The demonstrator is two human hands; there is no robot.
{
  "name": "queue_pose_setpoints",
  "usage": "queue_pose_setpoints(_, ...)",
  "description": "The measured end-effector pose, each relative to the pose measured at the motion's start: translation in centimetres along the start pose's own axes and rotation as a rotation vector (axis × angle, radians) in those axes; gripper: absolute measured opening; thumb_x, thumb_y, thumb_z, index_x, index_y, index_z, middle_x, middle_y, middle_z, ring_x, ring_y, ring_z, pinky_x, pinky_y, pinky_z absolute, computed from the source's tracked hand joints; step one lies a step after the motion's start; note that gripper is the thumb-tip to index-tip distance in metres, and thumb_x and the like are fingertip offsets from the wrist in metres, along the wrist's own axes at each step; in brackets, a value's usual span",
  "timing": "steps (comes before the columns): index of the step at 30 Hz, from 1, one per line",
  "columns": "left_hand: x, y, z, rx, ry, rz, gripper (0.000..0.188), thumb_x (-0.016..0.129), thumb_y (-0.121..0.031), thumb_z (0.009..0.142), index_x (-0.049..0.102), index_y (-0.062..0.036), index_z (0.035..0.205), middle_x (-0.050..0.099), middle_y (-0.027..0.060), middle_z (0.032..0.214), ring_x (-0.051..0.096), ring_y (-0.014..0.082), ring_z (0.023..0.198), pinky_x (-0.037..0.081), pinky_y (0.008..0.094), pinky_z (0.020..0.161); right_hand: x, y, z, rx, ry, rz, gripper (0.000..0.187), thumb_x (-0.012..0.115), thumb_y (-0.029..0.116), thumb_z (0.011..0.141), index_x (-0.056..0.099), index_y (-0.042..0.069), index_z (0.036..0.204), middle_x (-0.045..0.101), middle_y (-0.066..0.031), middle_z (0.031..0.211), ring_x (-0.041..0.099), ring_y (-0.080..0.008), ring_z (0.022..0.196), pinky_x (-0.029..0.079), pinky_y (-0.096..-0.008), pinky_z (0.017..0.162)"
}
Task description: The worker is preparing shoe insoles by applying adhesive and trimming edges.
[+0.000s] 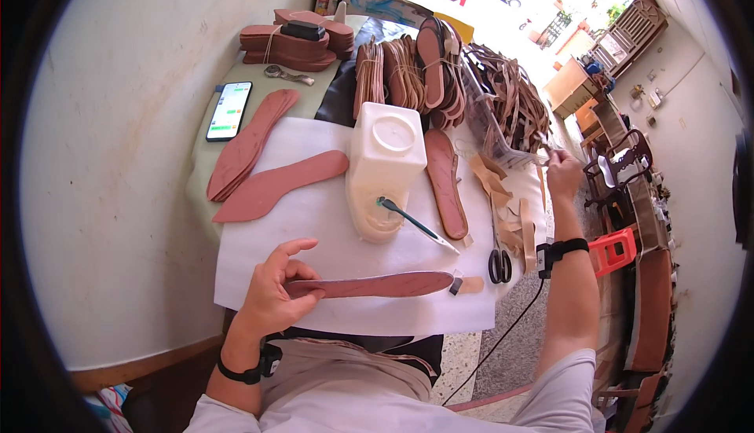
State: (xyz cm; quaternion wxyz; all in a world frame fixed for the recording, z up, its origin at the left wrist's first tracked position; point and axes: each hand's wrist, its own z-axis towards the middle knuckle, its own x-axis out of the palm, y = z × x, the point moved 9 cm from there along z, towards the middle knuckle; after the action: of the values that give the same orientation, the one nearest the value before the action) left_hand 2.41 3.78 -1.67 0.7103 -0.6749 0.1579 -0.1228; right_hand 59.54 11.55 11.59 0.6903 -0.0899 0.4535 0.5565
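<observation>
My left hand (283,288) pinches the heel end of a reddish-brown insole (385,284), held level over the white sheet near the table's front edge. My right hand (564,172) is at the near right corner of a clear plastic bin (503,150) full of brown leather strips (510,95). Its fingers are closed, and what they hold is too small to make out. Between the hands stands a cream plastic container (385,166) with a dark green-handled brush (416,227) sticking out of its opening. Right of it lies another insole (445,185).
Black-handled scissors (499,264) lie among tan leather scraps (510,221). More insoles (255,142), a phone (229,111) and a wristwatch (288,75) are at the left. Tied insole bundles (404,71) stand at the back. A red stool (613,252) is right of the table.
</observation>
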Motion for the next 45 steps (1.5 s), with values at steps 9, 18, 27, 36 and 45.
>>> queue_pose_setpoints(9, 0.0, 0.3, 0.1, 0.009, -0.002, -0.005, 0.073, 0.072, 0.012, 0.075, 0.046, -0.0022, 0.142, 0.069, 0.0062, 0.088, 0.066, 0.0102, 0.083, 0.052, 0.0242, 0.078, -8.0, 1.7, -1.6, -0.164, -0.335, 0.348, 0.014, 0.060, 0.012, 0.093, 0.068, 0.001, 0.093, 0.067, -0.0071, 0.082, 0.059, -0.0147, 0.072, 0.049, -0.0300, 0.069)
queue_pose_setpoints(18, 0.2, 0.7, 0.2, 0.003, -0.024, -0.006, 0.074, 0.072, 0.012, 0.074, 0.046, -0.0020, 0.142, 0.067, 0.0059, 0.088, 0.065, 0.0102, 0.084, 0.051, 0.0238, 0.078, -19.0, 3.6, -8.1, -0.204, -0.618, 0.873, 0.009, 0.060, 0.003, 0.094, 0.067, -0.002, 0.096, 0.064, -0.0037, 0.079, 0.056, -0.0105, 0.068, 0.046, -0.0228, 0.066)
queue_pose_setpoints(27, 0.3, 0.3, 0.1, 0.017, -0.075, -0.019, 0.071, 0.072, 0.011, 0.074, 0.049, -0.0032, 0.140, 0.068, 0.0058, 0.084, 0.066, 0.0098, 0.079, 0.052, 0.0237, 0.076, -32.1, 3.5, -13.5, -0.142, -0.711, 1.255, 0.033, 0.047, 0.014, 0.099, 0.064, -0.014, 0.106, 0.062, -0.0280, 0.129, 0.060, -0.0323, 0.123, 0.042, -0.0450, 0.113)
queue_pose_setpoints(36, 0.8, -0.1, 0.2, 0.020, -0.042, 0.016, 0.070, 0.071, 0.012, 0.076, 0.050, -0.0064, 0.141, 0.067, 0.0040, 0.085, 0.064, 0.0097, 0.081, 0.052, 0.0238, 0.076, -24.8, 3.7, -15.8, 0.007, 0.220, 1.764, 0.013, 0.052, 0.012, 0.094, 0.057, 0.000, 0.098, 0.064, -0.0107, 0.097, 0.065, -0.0207, 0.076, 0.047, -0.0494, 0.110)
queue_pose_setpoints(45, 1.1, -1.9, -0.4, 0.084, -0.028, 0.134, 0.071, 0.068, 0.014, 0.075, 0.050, -0.0057, 0.141, 0.065, 0.0036, 0.085, 0.062, 0.0098, 0.082, 0.049, 0.0248, 0.076, -8.3, 8.9, -23.8, 0.356, 0.826, 1.246, 0.010, 0.060, 0.012, 0.098, 0.060, 0.003, 0.094, 0.061, -0.0012, 0.080, 0.041, -0.0032, 0.057, 0.034, -0.0210, 0.052)
